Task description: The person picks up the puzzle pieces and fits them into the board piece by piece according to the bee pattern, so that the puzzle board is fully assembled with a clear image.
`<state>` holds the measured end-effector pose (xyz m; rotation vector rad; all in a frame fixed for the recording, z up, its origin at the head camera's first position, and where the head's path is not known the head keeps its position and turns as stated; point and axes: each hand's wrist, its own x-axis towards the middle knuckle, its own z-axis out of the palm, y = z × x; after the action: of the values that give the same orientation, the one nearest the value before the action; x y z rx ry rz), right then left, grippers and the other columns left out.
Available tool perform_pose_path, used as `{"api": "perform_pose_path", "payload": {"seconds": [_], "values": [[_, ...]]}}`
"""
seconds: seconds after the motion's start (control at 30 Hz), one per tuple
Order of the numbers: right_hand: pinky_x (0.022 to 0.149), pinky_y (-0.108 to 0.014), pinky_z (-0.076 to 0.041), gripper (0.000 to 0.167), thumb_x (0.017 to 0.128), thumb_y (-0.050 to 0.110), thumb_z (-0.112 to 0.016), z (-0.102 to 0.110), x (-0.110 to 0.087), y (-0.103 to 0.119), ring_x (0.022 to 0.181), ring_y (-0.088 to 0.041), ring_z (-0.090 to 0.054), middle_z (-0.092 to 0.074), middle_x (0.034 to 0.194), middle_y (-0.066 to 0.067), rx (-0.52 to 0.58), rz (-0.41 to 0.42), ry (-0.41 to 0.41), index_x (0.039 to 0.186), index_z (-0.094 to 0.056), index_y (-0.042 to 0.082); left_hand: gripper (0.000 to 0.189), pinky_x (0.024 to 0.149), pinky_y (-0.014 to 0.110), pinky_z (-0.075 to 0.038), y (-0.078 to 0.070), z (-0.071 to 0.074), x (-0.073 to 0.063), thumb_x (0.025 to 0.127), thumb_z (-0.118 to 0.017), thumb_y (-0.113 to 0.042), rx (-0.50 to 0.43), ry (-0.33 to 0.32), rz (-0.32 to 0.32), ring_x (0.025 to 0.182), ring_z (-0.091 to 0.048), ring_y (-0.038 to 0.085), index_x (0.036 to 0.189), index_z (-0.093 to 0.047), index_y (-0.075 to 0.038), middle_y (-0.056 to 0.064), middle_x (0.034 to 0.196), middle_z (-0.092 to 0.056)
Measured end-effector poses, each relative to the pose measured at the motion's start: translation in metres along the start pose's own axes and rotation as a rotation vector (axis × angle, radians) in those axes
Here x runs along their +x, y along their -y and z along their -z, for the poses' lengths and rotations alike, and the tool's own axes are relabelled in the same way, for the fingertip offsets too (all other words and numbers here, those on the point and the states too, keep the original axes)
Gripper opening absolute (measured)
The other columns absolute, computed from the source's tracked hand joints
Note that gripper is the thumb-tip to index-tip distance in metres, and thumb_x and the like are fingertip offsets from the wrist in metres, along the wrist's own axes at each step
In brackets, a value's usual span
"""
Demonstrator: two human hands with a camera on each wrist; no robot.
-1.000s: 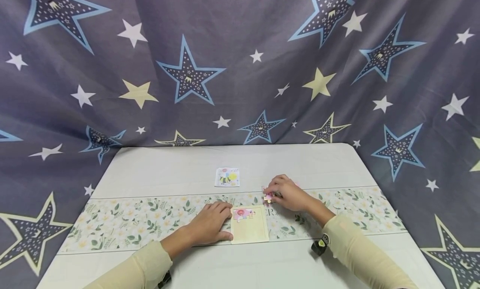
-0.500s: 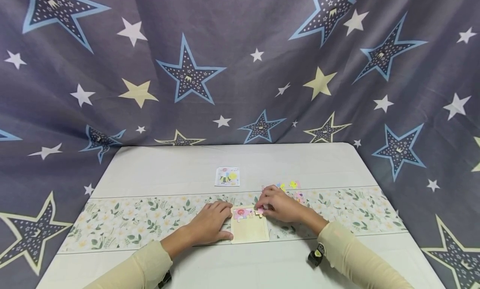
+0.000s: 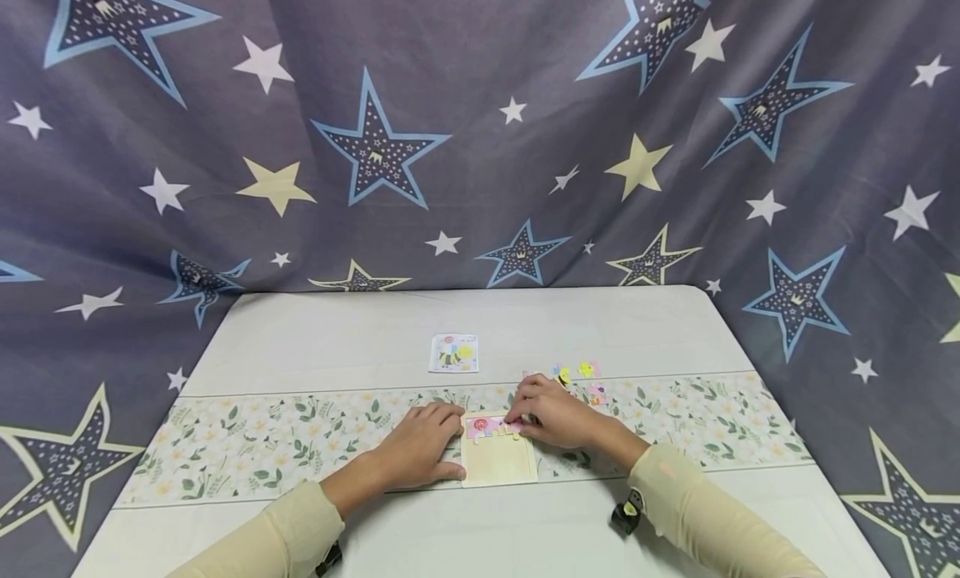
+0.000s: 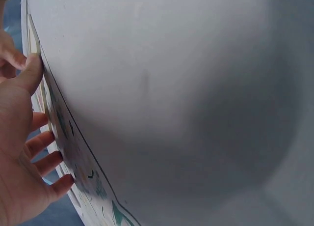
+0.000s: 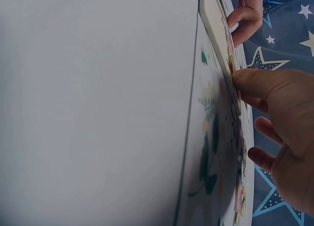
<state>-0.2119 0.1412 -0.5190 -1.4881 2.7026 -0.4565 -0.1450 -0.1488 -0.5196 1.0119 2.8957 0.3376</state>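
Note:
A pale wooden puzzle tray point(image 3: 498, 468) lies on the floral strip of the tablecloth. Along its top edge sit pink jigsaw pieces point(image 3: 481, 429), one bearing a red round shape. My left hand point(image 3: 422, 446) steadies the tray's left side with thumb and fingers spread along it; the left wrist view has the thumb point(image 4: 32, 73) at the tray edge. At the top right corner my right hand point(image 3: 557, 413) pinches a pink jigsaw piece point(image 3: 516, 429), lined up beside the others and partly hidden by the fingers. The right wrist view shows the right thumb point(image 5: 248, 81) right at the tray's rim.
Several loose jigsaw pieces point(image 3: 597, 393) lie beyond the right hand, some partly covered by it. A square picture card with a bee point(image 3: 453, 354) lies farther back on the white tablecloth point(image 3: 337, 336). A star-patterned curtain point(image 3: 465, 144) hangs behind and beside the table.
My right hand has brought a pink jigsaw piece from among the loose pieces leftward and nearer, into the tray's top right corner. More loose pieces have come into view. My left hand stays put.

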Motion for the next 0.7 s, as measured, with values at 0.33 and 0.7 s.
{"api": "perform_pose_path", "payload": {"seconds": [0.33,0.7], "values": [[0.115,-0.045,-0.039,0.017,0.093,0.026,-0.076,0.0050,0.0001,0.0031,0.116,-0.015,-0.056,-0.069,0.108,0.010,0.028,-0.013,0.014,0.109,-0.078,0.025,0.056,0.108,0.054,-0.043,-0.0012,0.0016,-0.0001,0.085,-0.072,-0.060,-0.006,0.001,0.003,0.134,-0.051,0.028,0.118,-0.062,-0.014,0.007,0.144,-0.055],[0.107,-0.043,-0.043,0.016,0.095,0.026,-0.073,0.0076,0.0013,0.0007,0.116,-0.016,-0.054,-0.068,0.109,0.009,0.030,-0.020,0.022,0.110,-0.077,0.025,0.057,0.108,0.054,-0.043,-0.0018,0.0029,-0.0007,0.086,-0.072,-0.059,-0.011,0.004,-0.003,0.134,-0.051,0.028,0.118,-0.062,-0.014,0.007,0.144,-0.055]]}}
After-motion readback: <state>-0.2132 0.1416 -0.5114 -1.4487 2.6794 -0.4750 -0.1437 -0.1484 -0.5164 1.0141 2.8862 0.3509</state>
